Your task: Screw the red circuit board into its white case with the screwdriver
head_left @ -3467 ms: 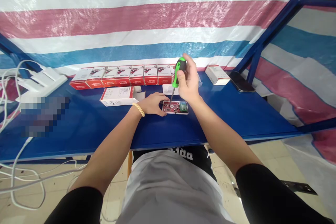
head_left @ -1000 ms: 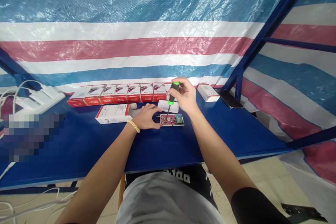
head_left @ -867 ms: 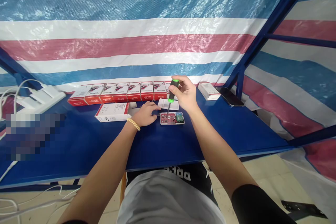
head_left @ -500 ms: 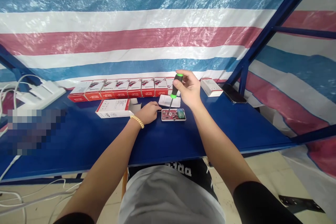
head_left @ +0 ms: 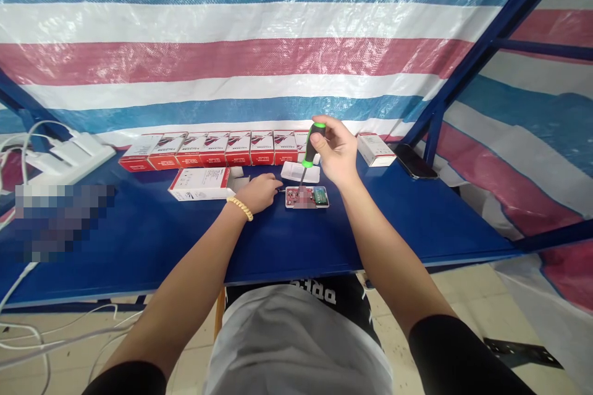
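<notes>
A black-and-green screwdriver [head_left: 314, 144] is gripped near its handle's top by my right hand [head_left: 340, 148]. Its shaft points down onto a red circuit board [head_left: 293, 196] inside a small white case, with a green part [head_left: 319, 196] at the board's right end; part of the board is blurred. My left hand [head_left: 260, 192] rests on the table just left of the case, fingers curled together. Something small and thin shows by its fingertips, too small to name. Behind the case lies a white plastic cover [head_left: 300, 171], and an opened white-and-red carton [head_left: 204, 184] lies left of my left hand.
A row of red-and-white boxes [head_left: 238, 148] lines the back of the blue table [head_left: 287, 247]. One more box [head_left: 375, 149] and a dark phone [head_left: 416, 162] are at the right. A white power strip [head_left: 83, 160] with plugs and cables stands at the left.
The whole view has shifted slightly, so the table items appear a little higher. The screwdriver stays in my right hand over the board, its tilt barely changed; my left hand stays beside the case.
</notes>
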Available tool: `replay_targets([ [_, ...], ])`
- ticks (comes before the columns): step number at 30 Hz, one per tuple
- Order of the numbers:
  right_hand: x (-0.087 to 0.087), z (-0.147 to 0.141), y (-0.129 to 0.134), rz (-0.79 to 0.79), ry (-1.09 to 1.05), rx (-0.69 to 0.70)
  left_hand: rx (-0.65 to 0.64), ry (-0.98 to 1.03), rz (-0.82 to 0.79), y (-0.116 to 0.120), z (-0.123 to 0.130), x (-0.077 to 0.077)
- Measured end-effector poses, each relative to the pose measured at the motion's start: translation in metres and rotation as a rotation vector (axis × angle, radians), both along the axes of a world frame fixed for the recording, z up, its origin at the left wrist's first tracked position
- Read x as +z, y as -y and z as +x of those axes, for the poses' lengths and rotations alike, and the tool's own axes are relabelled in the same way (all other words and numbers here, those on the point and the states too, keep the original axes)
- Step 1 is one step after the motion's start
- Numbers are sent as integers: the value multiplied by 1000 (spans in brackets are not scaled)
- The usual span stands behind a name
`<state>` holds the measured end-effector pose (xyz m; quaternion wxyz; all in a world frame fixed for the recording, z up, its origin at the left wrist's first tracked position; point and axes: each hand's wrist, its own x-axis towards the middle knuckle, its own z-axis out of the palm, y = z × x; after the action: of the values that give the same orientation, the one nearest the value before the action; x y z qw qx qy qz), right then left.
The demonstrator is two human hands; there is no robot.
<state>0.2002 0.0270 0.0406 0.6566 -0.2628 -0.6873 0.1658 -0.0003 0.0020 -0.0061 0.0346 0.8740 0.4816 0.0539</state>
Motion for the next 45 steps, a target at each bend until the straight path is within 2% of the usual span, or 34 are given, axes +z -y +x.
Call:
replay_targets([
  [4, 0, 0, 0, 12, 0, 15, -9, -2, -28, -2, 1, 0],
  [10, 0, 0, 2, -16, 3, 18, 184, 24, -13, -4, 4, -2],
  [14, 3, 0, 5, -76, 48, 124, 268, 43, 57, -5, 4, -1],
  [16, 5, -1, 8, -75, 75, 175, 211, 128, 86, -4, 5, 1],
  [18, 7, -4, 11, -47, 100, 155, 73, 217, 66, 0, 6, 2],
  [20, 9, -7, 13, -2, 118, 54, -65, 241, -1, 4, 8, 3],
  [22, 9, -8, 13, 41, 105, -82, -133, 222, -53, 7, 10, 2],
  [25, 7, -5, 8, 49, 75, -168, -152, 210, -92, 9, 12, 1],
  [32, 4, 2, 3, -45, 104, 120, -151, 186, -97, 9, 13, 2],
  [34, 6, -2, 7, -25, 113, 88, -156, 186, -78, 10, 14, 2],
  [37, 7, -7, 10, 34, 89, -78, -157, 197, -69, 11, 14, 1],
  [39, 5, -6, 9, 35, 62, -125, -166, 210, -64, 11, 14, 1],
  [45, 1, 3, 2, -44, 60, 106, -215, 262, -34, 10, 14, -2],
])
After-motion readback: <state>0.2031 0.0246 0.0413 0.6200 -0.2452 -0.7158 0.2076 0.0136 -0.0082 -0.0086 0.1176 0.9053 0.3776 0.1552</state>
